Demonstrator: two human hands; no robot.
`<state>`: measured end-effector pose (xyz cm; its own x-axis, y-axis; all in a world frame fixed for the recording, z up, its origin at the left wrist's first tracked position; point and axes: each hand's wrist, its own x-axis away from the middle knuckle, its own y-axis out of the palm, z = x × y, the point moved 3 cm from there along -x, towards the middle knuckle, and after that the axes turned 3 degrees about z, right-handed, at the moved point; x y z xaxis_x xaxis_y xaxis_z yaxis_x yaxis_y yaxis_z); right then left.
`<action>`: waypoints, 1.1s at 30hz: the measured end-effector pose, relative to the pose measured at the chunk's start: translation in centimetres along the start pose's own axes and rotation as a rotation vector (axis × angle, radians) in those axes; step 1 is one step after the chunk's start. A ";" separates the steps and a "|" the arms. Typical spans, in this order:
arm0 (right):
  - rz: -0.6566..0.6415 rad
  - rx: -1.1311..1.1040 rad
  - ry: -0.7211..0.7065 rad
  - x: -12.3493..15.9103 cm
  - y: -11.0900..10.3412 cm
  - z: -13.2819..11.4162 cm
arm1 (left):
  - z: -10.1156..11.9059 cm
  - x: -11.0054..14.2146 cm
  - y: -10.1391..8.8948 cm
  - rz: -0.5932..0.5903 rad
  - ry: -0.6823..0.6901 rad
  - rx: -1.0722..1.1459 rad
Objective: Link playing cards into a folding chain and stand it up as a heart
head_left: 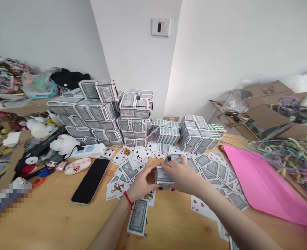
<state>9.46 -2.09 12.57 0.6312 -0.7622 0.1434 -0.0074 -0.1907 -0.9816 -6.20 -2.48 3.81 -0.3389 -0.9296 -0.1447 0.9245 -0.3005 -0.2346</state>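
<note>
Both hands are around a small box made of playing cards (163, 174), patterned backs outward, over the middle of the wooden table. My left hand (140, 184), a red cord at its wrist, grips the box's left side with fingers and thumb. From the right and above, my right hand (180, 173) closes over the box, its fingers hiding part of it. Another patterned card face (176, 159) shows just behind my right fingers. Loose playing cards (128, 170) lie about the hands, some face up. Near my left wrist rests a face-down card stack (138, 217).
Stacked card boxes (98, 114) rise at the back left, with a smaller stack (196, 133) at the back right. A black phone (90, 180) and a white power strip (88, 151) lie left. Pink paper (268, 187) and cardboard boxes (268, 118) are on the right.
</note>
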 end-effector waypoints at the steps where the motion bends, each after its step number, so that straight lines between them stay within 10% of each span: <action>1: 0.005 0.006 -0.004 0.0 0.0 0.0 | 0.0 0.0 0.1 0.001 -0.004 0.024; 33: -0.049 0.044 0.044 -0.1 0.1 -1.2 | 0.2 0.0 -0.4 -0.022 0.013 -0.039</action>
<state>8.44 -2.73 12.63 0.5956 -0.7790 0.1962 0.0580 -0.2018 -0.9777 -6.59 -2.44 4.12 -0.3612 -0.9200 -0.1520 0.9095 -0.3116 -0.2752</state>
